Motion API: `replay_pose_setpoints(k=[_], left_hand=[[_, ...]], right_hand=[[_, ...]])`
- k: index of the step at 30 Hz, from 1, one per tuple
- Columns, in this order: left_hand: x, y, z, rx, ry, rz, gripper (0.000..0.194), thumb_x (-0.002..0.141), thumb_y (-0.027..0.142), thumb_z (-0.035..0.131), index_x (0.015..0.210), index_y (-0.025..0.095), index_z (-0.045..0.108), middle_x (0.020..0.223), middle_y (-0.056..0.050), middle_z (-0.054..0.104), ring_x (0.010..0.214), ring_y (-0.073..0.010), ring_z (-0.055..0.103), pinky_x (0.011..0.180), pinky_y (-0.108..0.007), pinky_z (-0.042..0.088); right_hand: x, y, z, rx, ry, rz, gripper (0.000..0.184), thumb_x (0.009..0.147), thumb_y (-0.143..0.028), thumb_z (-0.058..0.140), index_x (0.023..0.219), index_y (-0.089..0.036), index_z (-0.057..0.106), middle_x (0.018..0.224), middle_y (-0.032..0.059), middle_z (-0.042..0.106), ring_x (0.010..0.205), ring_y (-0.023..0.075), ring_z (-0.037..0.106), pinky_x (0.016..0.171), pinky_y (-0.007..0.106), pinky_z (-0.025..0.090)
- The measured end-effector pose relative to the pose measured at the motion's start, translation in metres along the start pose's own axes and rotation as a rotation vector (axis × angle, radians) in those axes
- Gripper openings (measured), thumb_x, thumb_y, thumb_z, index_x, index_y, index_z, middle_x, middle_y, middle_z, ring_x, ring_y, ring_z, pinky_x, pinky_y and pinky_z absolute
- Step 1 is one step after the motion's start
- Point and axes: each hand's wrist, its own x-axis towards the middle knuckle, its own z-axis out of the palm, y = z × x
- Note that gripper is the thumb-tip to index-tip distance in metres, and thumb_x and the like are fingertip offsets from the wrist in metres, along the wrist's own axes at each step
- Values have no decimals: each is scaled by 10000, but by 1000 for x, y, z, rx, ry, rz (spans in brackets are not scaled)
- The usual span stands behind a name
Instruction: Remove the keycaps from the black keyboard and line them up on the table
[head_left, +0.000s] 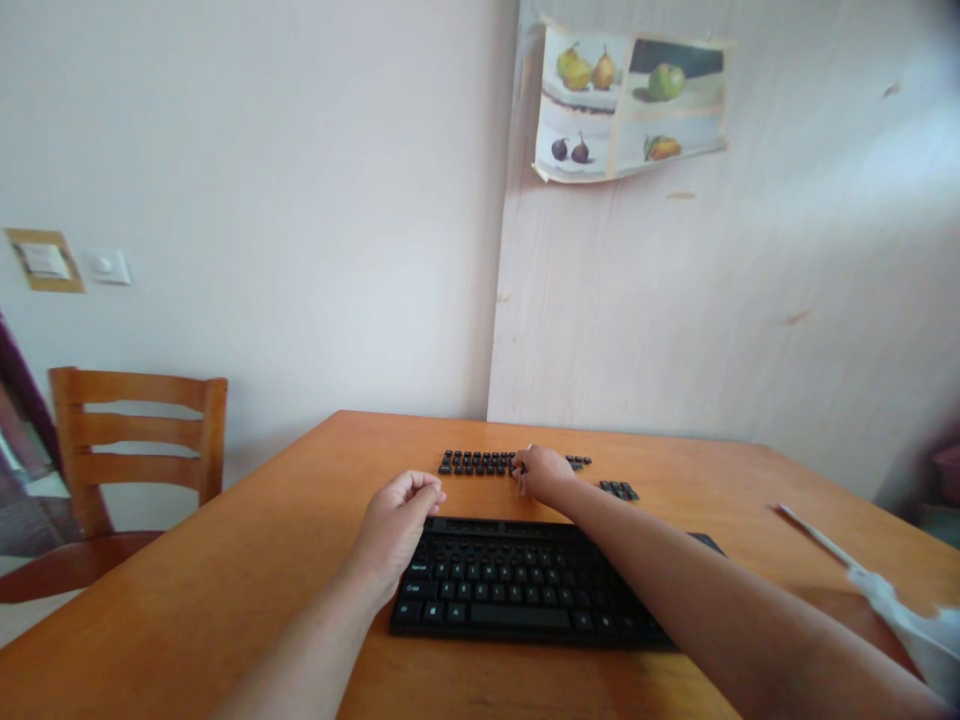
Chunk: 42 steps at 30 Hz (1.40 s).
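Note:
A black keyboard (521, 617) lies on the wooden table, its upper rows showing bare spots without caps. Beyond it, loose black keycaps (476, 464) stand in two rows. My right hand (546, 474) reaches over the keyboard to these rows, fingertips pinched down around a keycap; the hand partly hides it and its neighbours. Above the keyboard's left end is my left hand (401, 515), its thumb and fingers pressed together. Whatever it may hold is hidden. A smaller group of keycaps (619, 490) sits to the right, beside my right forearm.
On the table's right side lies a thin stick (817, 535) with white plastic wrapping (900, 615) at its near end. A wooden chair (142, 430) stands by the left edge. The wall behind the table (247, 560) carries a fruit poster (630, 105).

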Motion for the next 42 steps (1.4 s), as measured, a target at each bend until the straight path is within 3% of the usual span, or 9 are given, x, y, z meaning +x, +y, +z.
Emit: replay_pose_setpoints(k=[14, 42], left_hand=[[0, -1, 1, 10, -2, 11, 294, 776, 441, 609, 842, 158, 649, 838, -66, 694, 765, -180, 607, 716, -293, 440], [0, -1, 0, 23, -21, 18, 271, 782, 433, 603, 834, 169, 639, 819, -52, 692, 760, -177, 604, 710, -285, 437]], right_hand=[[2, -1, 3, -31, -11, 11, 273, 853, -330, 558, 1068, -287, 720, 1076, 82, 697, 965, 241, 648, 765, 304, 463], [1, -1, 2, -28, -1, -7, 234, 837, -337, 582, 1010, -298, 733, 1033, 67, 706, 940, 228, 645, 747, 293, 449]])
